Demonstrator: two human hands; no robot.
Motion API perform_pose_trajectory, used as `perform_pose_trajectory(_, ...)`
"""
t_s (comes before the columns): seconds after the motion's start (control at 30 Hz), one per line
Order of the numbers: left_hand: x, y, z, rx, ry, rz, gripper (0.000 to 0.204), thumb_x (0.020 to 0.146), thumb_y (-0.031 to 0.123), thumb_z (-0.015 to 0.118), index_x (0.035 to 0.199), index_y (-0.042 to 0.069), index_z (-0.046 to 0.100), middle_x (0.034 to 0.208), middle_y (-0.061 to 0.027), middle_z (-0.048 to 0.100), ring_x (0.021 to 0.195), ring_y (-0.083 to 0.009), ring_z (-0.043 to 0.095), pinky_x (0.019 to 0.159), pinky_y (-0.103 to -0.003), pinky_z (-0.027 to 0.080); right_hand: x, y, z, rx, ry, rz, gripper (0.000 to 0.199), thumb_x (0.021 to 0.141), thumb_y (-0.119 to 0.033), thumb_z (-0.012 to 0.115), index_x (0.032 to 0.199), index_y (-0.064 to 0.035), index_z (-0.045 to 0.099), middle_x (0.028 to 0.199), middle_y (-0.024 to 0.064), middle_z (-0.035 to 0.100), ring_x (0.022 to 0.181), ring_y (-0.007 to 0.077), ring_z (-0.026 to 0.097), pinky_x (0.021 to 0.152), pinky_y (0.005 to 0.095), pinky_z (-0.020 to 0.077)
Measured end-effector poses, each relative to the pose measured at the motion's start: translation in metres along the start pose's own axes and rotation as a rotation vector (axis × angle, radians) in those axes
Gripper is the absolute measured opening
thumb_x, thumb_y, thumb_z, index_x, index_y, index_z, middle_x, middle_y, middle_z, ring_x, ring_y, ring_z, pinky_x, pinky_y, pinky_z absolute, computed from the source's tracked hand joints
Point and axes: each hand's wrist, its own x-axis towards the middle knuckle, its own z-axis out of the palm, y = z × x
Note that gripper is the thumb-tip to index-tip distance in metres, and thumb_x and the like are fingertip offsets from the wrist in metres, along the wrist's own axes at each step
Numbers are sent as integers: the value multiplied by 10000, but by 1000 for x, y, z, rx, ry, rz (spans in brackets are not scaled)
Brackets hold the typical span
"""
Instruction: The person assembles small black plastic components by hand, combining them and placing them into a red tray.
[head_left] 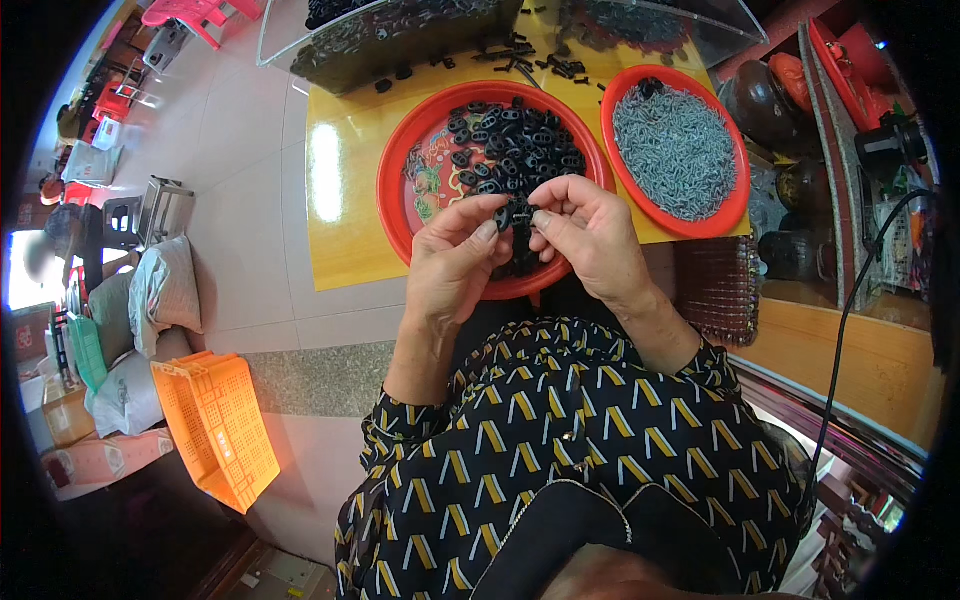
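Observation:
My left hand (455, 250) pinches a small black oval plastic part (503, 216) between thumb and fingertips, above the near side of a red round tray (393, 140). Close beside it, my right hand (592, 240) is closed in a pinch, its fingertips almost meeting the left ones. What the right fingers hold is too small and dark to make out. A heap of similar black oval parts (515, 140), with holes in them, fills much of the tray. Its patterned bottom shows at the left, with a few small grey pieces there.
A second red tray (742, 165), full of small silvery screws (675, 150), sits to the right on the yellow tabletop (345, 200). Loose black pieces (568, 68) lie behind, by clear bins (400, 45) of dark parts. An orange crate (220, 430) stands on the floor at left.

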Motion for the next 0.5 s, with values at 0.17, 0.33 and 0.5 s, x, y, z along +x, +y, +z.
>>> perform_pose_trajectory(0.17, -2, -8, 2, 219, 53, 91, 171, 851, 82, 526, 994, -6, 558, 745, -26, 570, 620, -76, 501, 566, -181, 404, -1, 0, 2, 89, -37, 60, 142, 785, -16, 536, 921, 24, 526, 781, 57, 564, 611, 96, 564, 512, 200, 465)
perform_pose_trajectory(0.33, -7, -11, 7, 406, 187, 200, 150, 857, 98, 524, 964, 0, 560, 704, -13, 556, 597, -60, 474, 526, -173, 370, -3, -3, 0, 106, -22, 74, 114, 804, -9, 511, 915, 17, 519, 758, 38, 553, 617, 71, 542, 524, 173, 436)
perform_pose_trajectory(0.5, -9, -6, 14, 210, 163, 143, 163, 849, 73, 526, 997, 5, 543, 750, -28, 563, 607, -69, 486, 529, -182, 378, -3, 0, -3, 105, -8, 65, 127, 784, -25, 541, 904, 14, 528, 768, 46, 565, 613, 83, 559, 518, 187, 450)
